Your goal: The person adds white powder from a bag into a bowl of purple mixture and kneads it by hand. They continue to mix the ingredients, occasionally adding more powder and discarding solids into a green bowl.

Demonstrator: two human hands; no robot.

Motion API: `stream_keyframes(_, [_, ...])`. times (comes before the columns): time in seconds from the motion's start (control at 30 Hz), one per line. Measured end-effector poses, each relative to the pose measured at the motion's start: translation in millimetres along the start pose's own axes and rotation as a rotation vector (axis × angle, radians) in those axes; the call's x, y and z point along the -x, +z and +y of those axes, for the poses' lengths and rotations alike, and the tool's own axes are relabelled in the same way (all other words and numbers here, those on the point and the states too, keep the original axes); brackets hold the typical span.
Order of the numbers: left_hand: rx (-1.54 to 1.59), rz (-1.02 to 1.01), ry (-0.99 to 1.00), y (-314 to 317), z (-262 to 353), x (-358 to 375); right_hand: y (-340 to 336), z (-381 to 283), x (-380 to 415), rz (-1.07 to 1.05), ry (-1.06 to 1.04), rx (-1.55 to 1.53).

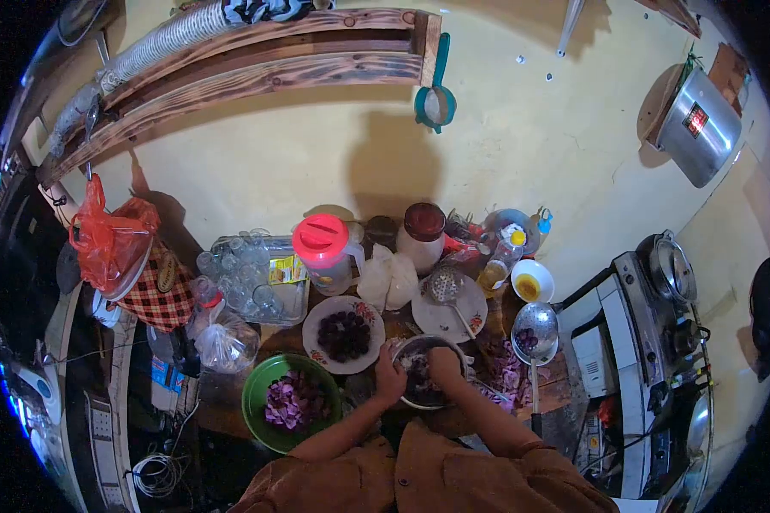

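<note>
A bowl (436, 398) with a pale rim stands close in front of me, holding a dark purplish mixture with white bits. My left hand (391, 376) grips its left rim. Inside the bowl's right side, my right hand (444, 368) reaches down with curled fingers; its fingertips and whatever they hold are hidden. Just left of the bowl is a floral plate (315, 329) with dark purple balls. A green basin (253, 402) of purple chunks lies nearer me. Behind the bowl, a skimmer (445, 286) rests on another plate (428, 321).
Purple peelings (506, 376) lie to the right, beside a long-handled ladle (535, 333) over a bowl. A pitcher (323, 256), an oil bottle (498, 265) and a tray of glasses (295, 299) line the back. A stove (637, 299) stands right; a wooden shelf (351, 68) hangs above.
</note>
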State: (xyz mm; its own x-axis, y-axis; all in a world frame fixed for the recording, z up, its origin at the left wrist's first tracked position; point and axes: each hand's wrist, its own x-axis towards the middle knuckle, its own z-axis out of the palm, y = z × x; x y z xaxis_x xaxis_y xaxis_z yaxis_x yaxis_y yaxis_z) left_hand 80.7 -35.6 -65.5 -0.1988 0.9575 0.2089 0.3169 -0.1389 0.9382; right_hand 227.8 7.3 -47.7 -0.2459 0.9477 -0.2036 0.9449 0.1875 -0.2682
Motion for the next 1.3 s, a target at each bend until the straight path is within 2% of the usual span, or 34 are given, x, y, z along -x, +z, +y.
stream_keyframes(0.07, [-0.047,-0.001,-0.014,-2,-2,-2,-5,0,-1,0.037,-0.018,-0.021])
stream_keyframes(0.13, [-0.103,0.009,0.118,-4,-6,-3,-4,2,-1,0.065,-0.039,-0.042])
stream_keyframes(0.17, [-0.105,0.013,0.117,-3,-8,-3,-1,4,2,0.061,-0.051,-0.085])
stream_keyframes(0.23, [0.044,-0.027,-0.039,-5,3,-3,-7,-3,9,0.049,-0.063,-0.129])
stream_keyframes(0.27, [0.044,-0.027,-0.046,-6,7,-4,-13,-9,19,0.106,-0.102,-0.246])
stream_keyframes(0.33, [-0.107,0.012,0.106,-5,11,-4,-30,-26,43,0.158,-0.132,-0.363])
stream_keyframes(0.4, [-0.067,0.013,0.032,-6,23,-3,-43,-37,57,0.296,-0.043,-0.114])
stream_keyframes(0.43, [-0.031,0.022,-0.041,-7,27,-3,-44,-35,58,0.297,-0.042,-0.114])
stream_keyframes(0.5, [-0.052,0.016,-0.033,-8,24,-4,-46,-28,58,0.310,0.126,-0.021])
stream_keyframes(0.53, [-0.072,0.009,-0.026,-8,22,-4,-46,-22,58,0.308,0.123,-0.022])
stream_keyframes(0.6, [-0.052,0.017,-0.027,-6,20,-3,-42,-11,59,0.120,0.079,-0.084])
stream_keyframes(0.63, [-0.028,0.024,-0.023,-5,20,-2,-36,-7,58,0.118,0.081,-0.083])
stream_keyframes(0.7, [-0.019,0.019,-0.015,-5,19,-3,-30,-5,57,0.246,0.007,-0.143])
stream_keyframes(0.8, [-0.049,0.025,-0.011,-6,22,-4,-37,-9,60,0.313,0.035,-0.264])
stream_keyframes(0.87, [-0.085,0.027,-0.017,-8,29,-4,-41,-2,57,0.302,-0.014,-0.280])
stream_keyframes(0.93, [0.042,0.028,-0.025,-8,31,-3,-44,3,54,0.290,-0.060,-0.297])
stream_keyframes(1.0, [0.024,0.010,-0.040,-10,35,-3,-48,3,52,0.185,0.087,-0.087])
stream_keyframes(1.03, [0.006,-0.008,-0.054,-11,36,-4,-52,1,52,0.186,0.087,-0.087])
stream_keyframes(1.13, [-0.087,0.049,0.061,-7,26,-4,-57,-4,55,0.241,0.003,-0.107])
stream_keyframes(1.23, [-0.002,0.031,0.009,-4,17,-3,-36,3,43,0.232,-0.034,-0.104])
stream_keyframes(1.3, [-0.015,0.019,-0.011,-4,16,-2,-23,6,32,0.168,-0.138,0.036])
